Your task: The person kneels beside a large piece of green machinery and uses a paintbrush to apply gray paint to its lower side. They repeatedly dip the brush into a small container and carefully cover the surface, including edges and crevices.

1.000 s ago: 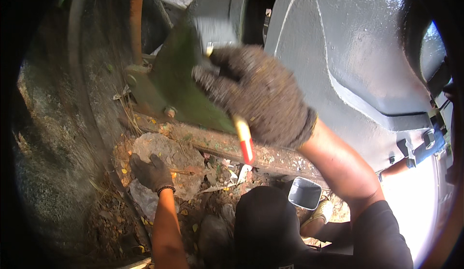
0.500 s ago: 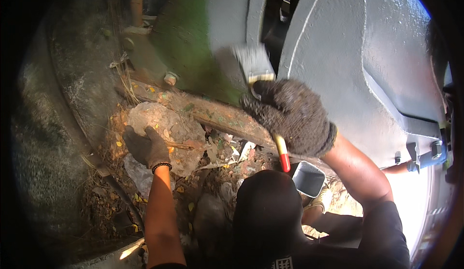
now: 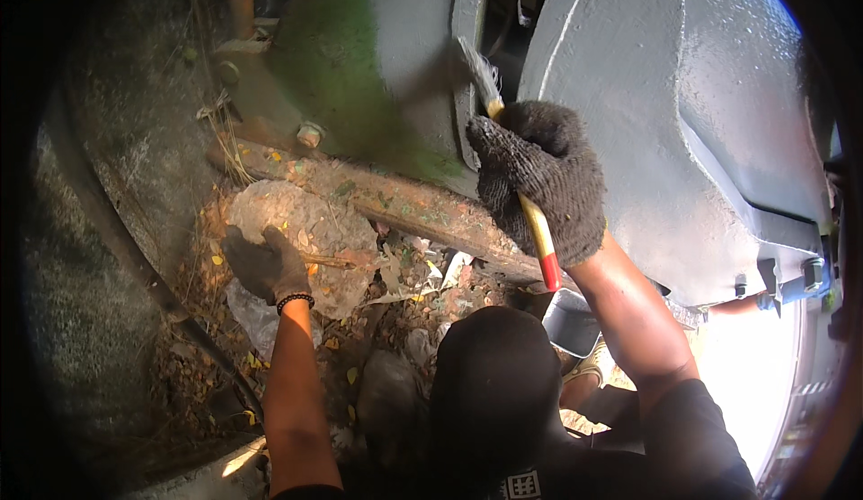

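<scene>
My right hand (image 3: pixel 548 176), in a dark knitted glove, is closed around a paintbrush (image 3: pixel 538 227) with a yellow and red handle. The pale bristles point up and are seen nearly edge-on, by the ridge of a metal structure (image 3: pixel 413 28). Grey paint covers that part; to its left the surface is still green (image 3: pixel 337 77). Whether the bristles touch the ridge I cannot tell. My left hand (image 3: pixel 268 266), also gloved and with a beaded bracelet at the wrist, lies with thumb and fingers apart on a large stone (image 3: pixel 328 217).
A rusty beam (image 3: pixel 404 212) runs along the structure's foot, with a bolt (image 3: pixel 309 135) above it. A grey-lined tray (image 3: pixel 572 325) stands below my right forearm. Another grey panel (image 3: pixel 620 122) rises at right. Dry leaves and plastic scraps litter the ground; a dark hose (image 3: pixel 148 275) crosses the left.
The brush has turned from broadside to nearly edge-on and shifted slightly up and right, closer to the ridge. My left hand stays on the stone.
</scene>
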Demonstrator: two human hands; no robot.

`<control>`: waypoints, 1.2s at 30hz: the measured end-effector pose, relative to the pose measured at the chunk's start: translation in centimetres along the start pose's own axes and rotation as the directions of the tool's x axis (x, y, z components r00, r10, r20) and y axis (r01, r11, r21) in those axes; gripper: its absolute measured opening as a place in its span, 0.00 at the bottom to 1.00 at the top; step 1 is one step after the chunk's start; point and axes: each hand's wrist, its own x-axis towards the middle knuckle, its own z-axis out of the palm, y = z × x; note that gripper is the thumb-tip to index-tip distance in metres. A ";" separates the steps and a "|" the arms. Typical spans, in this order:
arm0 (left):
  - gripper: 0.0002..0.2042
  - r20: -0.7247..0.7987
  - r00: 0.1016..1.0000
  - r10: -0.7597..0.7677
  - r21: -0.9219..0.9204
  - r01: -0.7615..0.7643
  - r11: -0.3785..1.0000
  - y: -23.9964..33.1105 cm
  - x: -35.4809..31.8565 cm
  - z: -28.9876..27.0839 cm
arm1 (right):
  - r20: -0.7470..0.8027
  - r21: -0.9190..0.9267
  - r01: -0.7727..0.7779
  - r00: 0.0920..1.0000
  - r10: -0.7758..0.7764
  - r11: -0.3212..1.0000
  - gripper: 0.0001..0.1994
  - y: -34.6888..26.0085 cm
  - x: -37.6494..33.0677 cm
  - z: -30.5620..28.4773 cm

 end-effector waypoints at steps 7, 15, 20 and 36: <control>0.35 -0.009 1.000 0.007 -0.038 -0.008 0.999 -0.1 -0.1 -0.2 | 0.172 0.096 -0.045 0.985 0.028 0.994 0.22 -0.4 -3.1 1.0; 0.33 -0.066 0.998 0.015 0.024 -0.014 1.000 0.0 -0.3 0.1 | 0.354 0.175 -0.428 0.868 0.349 0.887 0.19 1.4 -3.8 5.2; 0.35 -0.051 0.998 -0.025 0.004 0.025 1.000 -0.2 -0.1 0.3 | 0.650 0.122 -0.355 0.734 0.195 0.927 0.18 2.8 -10.0 5.5; 0.36 -0.081 0.996 0.042 0.013 -0.041 0.999 -0.7 0.1 0.5 | 0.561 0.102 -0.345 0.795 0.233 0.933 0.20 0.0 -7.4 0.8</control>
